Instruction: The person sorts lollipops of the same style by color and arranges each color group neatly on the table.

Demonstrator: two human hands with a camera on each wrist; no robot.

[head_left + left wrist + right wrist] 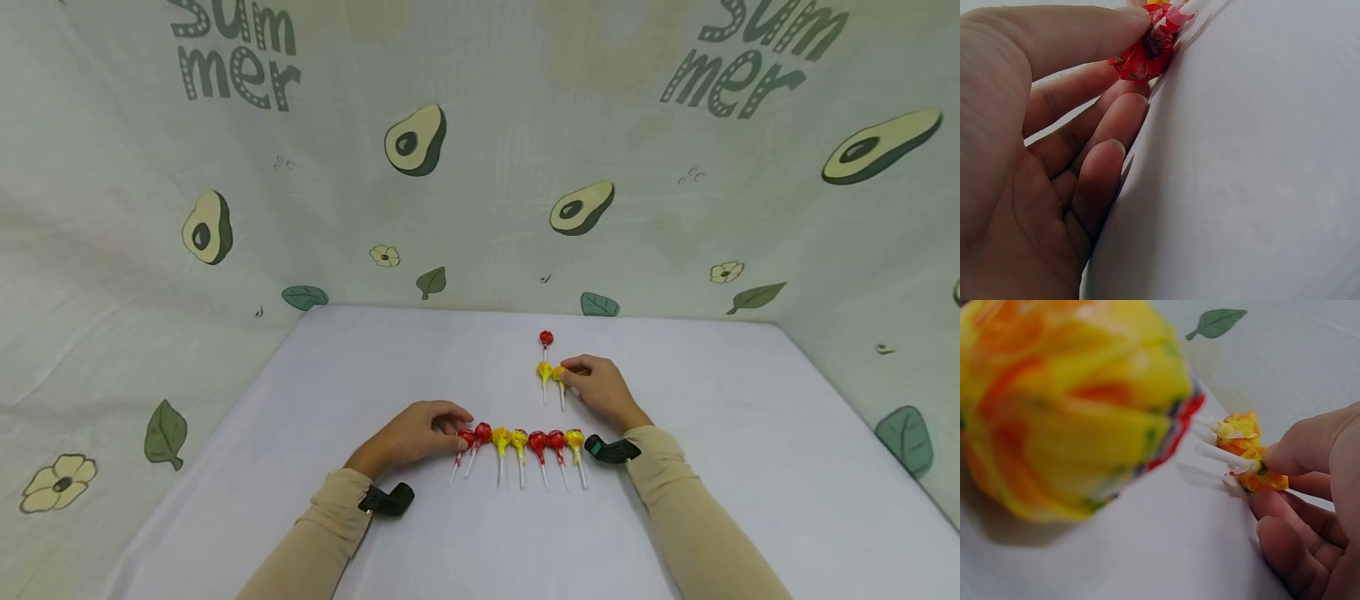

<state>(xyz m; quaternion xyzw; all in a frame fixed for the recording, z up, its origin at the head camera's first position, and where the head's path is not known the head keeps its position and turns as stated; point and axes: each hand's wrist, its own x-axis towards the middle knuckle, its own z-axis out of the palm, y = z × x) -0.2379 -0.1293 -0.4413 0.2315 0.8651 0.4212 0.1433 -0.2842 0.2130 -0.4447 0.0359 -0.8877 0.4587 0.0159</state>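
At the left end of a row of lollipops, my left hand (pixel 422 432) pinches a red lollipop (pixel 1147 53) by its wrapped head, thumb on the near side and fingers behind. Further back, my right hand (pixel 600 387) pinches the head of a yellow lollipop (pixel 1252 469) between thumb and fingers, its white stick pointing toward me. Just left of that one lies another yellow lollipop (pixel 544 371), close beside it. Behind this pair is a single red lollipop (pixel 546 337), its stick running down toward the yellow heads.
The row continues rightward with a second red lollipop (pixel 483 432), yellow ones, more red ones and a yellow lollipop (pixel 574 439) by the right wrist, all sticks toward me. A white cloth covers the table (pixel 337 350). Behind hangs a printed curtain (pixel 480 150).
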